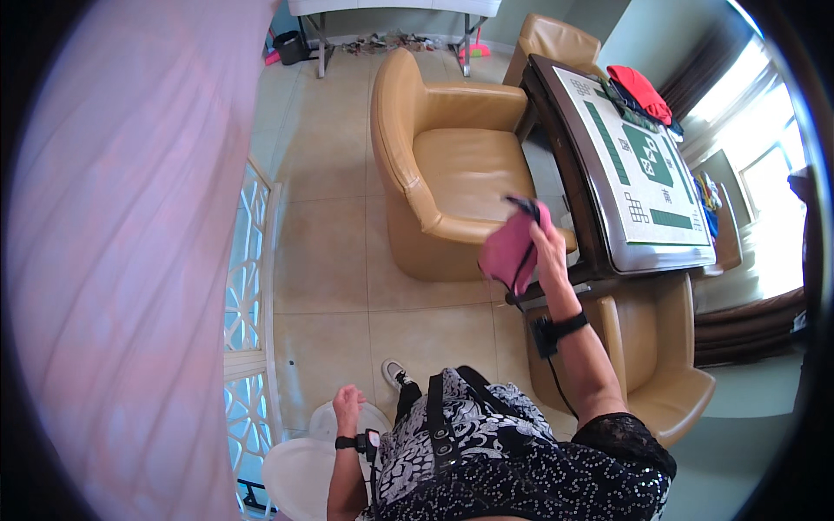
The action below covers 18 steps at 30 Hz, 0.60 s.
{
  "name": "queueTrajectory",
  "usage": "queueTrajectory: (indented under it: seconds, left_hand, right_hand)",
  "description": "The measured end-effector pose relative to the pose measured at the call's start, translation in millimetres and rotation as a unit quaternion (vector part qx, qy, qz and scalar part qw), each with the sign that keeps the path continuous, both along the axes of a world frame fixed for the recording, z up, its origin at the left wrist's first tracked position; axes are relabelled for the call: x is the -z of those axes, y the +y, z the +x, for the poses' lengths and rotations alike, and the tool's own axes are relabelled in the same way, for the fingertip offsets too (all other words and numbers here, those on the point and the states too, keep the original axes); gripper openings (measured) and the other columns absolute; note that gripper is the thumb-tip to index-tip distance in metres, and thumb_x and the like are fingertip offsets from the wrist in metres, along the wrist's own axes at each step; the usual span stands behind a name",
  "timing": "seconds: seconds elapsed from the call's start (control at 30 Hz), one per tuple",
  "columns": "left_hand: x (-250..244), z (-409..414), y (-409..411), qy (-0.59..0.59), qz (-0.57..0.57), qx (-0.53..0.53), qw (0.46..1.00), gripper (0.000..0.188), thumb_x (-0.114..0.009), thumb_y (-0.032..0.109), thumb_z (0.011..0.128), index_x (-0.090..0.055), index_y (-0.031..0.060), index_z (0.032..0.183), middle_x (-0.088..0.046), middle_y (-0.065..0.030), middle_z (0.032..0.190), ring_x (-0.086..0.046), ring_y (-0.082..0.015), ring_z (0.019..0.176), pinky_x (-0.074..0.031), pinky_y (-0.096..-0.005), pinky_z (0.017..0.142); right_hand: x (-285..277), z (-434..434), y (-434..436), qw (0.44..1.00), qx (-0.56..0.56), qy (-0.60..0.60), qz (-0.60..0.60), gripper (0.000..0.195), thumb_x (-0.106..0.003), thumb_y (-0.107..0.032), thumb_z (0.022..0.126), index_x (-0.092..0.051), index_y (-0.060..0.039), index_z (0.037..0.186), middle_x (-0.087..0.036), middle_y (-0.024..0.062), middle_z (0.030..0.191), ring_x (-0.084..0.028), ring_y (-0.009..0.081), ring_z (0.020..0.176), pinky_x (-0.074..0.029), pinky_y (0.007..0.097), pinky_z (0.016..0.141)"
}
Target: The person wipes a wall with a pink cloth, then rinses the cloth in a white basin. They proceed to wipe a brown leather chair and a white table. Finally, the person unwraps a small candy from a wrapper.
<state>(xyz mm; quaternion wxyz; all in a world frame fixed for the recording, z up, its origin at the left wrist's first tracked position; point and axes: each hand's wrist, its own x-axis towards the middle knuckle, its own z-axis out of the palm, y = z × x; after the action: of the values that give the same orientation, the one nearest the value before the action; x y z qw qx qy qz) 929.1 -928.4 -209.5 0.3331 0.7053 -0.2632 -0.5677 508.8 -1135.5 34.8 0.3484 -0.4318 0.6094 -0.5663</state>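
Note:
My right hand grips a pink cloth item with dark edging, held out over the front arm of a tan leather armchair. A black part of the item sticks up past my fingers; motion blur hides its exact kind. My left hand hangs low by my side with its fingers curled and nothing seen in it. Just beneath it are white round-topped pieces, perhaps stools. Each wrist carries a strapped device with a cable.
A table with a printed mahjong mat stands right, bearing folded clothes. Another armchair is close on my right. Pink pleated fabric fills the left, beside a white lattice panel. Debris and a black bin lie far ahead.

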Motion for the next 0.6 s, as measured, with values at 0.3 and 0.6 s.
queueTrajectory:
  seconds: [0.3, 0.6]
  left_hand:
    - [-71.8, -31.6, -150.4, 0.019, -0.091, -0.02, 0.995, 0.027, -0.054, 0.023, 0.091, -0.054, 0.0059, 0.111, -0.062, -0.0055, 0.093, -0.061, -0.0116, 0.07, -0.047, -0.0231, 0.059]
    - [-174.4, -142.7, -322.5, -0.129, -0.329, 0.081, 0.932, 0.053, -0.05, 0.022, 0.092, -0.031, 0.0094, 0.139, -0.029, -0.0175, 0.14, -0.04, -0.024, 0.123, -0.043, -0.035, 0.093]
  right_hand:
    - [51.2, 107.7, -137.0, 0.869, -0.184, 0.434, -0.149, 0.052, -0.069, -0.015, 0.071, -0.053, -0.0113, 0.12, -0.04, 0.0214, 0.132, -0.041, 0.0395, 0.119, -0.042, 0.0428, 0.093]
    - [67.9, 124.5, -149.5, 0.851, -0.252, 0.453, -0.084, 0.063, -0.068, -0.021, 0.071, -0.045, -0.0217, 0.129, -0.022, 0.0188, 0.144, -0.027, 0.0457, 0.128, -0.04, 0.0534, 0.091]
